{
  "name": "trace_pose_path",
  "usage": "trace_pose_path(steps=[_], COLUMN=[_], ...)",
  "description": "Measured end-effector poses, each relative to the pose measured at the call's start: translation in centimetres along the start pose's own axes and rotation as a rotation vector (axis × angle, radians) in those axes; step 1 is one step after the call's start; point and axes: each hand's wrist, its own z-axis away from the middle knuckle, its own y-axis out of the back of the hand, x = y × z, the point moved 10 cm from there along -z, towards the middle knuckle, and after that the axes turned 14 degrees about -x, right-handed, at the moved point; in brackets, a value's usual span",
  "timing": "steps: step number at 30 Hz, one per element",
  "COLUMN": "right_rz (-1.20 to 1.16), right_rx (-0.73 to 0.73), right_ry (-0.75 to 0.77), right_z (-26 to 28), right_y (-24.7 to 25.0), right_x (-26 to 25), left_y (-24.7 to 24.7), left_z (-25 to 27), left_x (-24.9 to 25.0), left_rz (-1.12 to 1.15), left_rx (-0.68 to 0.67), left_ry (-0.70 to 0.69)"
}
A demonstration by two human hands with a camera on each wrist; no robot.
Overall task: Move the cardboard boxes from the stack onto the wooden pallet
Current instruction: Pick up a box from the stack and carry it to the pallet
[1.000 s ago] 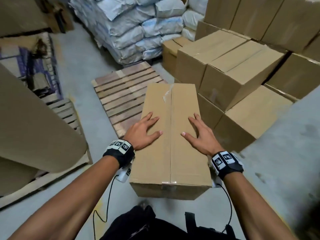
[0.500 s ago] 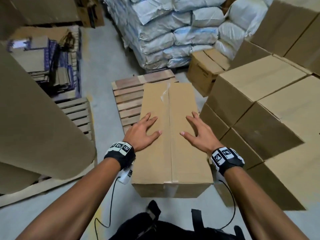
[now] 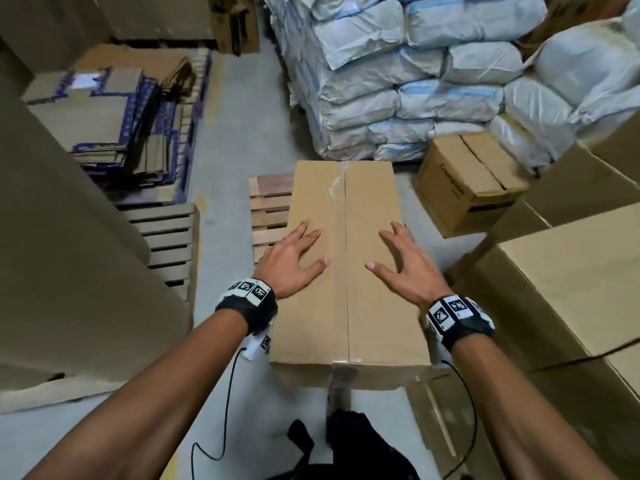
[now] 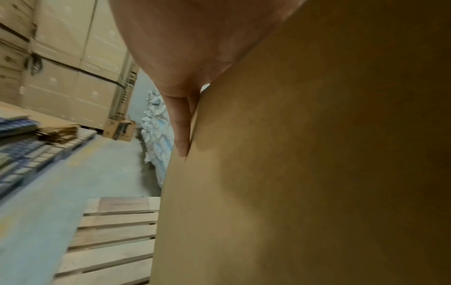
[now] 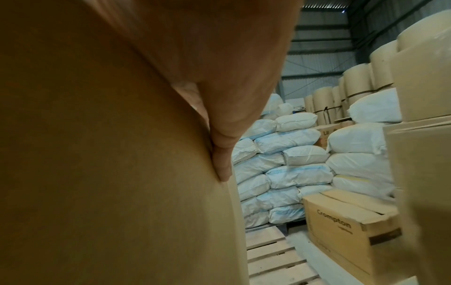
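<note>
I carry a long taped cardboard box [image 3: 346,209] off the floor, lengthwise in front of me. My left hand [image 3: 292,261] lies over its left top edge and my right hand [image 3: 405,268] over its right top edge, thumbs and forefingers spread flat on the top. In the wrist views straight fingers [image 4: 180,131] press the box's left side [image 4: 305,173], and other fingers [image 5: 222,154] press its right side [image 5: 109,173]. The wooden pallet [image 3: 270,209] lies on the floor under the box's far half, mostly hidden by it. The stack of boxes [image 3: 571,271] stands at my right.
A brown "Crompton" box [image 3: 464,188] sits on the floor right of the pallet. Piled white sacks [image 3: 398,81] rise behind it. A big brown paper roll [image 3: 69,254] fills the left, beside a second pallet [image 3: 166,244] and flattened cartons [image 3: 114,126]. Grey floor runs between.
I have turned and moved toward the pallet with the box. The box now covers most of the pallet, and the stack has slid to the right edge. Both hands keep their hold.
</note>
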Motion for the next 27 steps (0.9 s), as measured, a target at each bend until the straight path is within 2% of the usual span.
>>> trace_pose_path(steps=[7,10,17,22,27], right_rz=[-0.018,-0.047,-0.061,-0.039,-0.037], right_rx=[-0.066,-0.085,-0.135,-0.136,-0.143], right_ry=[0.092,0.151,0.182,0.174,0.111], right_z=[-12.3,-16.9,-27.5,-34.7,-42.4], right_y=[4.1,4.6,4.4,3.2,1.6], right_x=[0.0,-0.6,-2.8,-5.7,-8.6], left_y=[4.7,6.6,11.4,14.4,17.0], left_z=[-7.8,-10.3,-15.4,-19.6,-25.6], left_x=[-2.9,-4.8,-10.2,-16.7,-24.7], left_rz=[0.017,0.019,0.019,0.029,0.048], left_rx=[0.05,0.066,0.086,0.094,0.038], left_ry=[0.124,0.163,0.206,0.194,0.159])
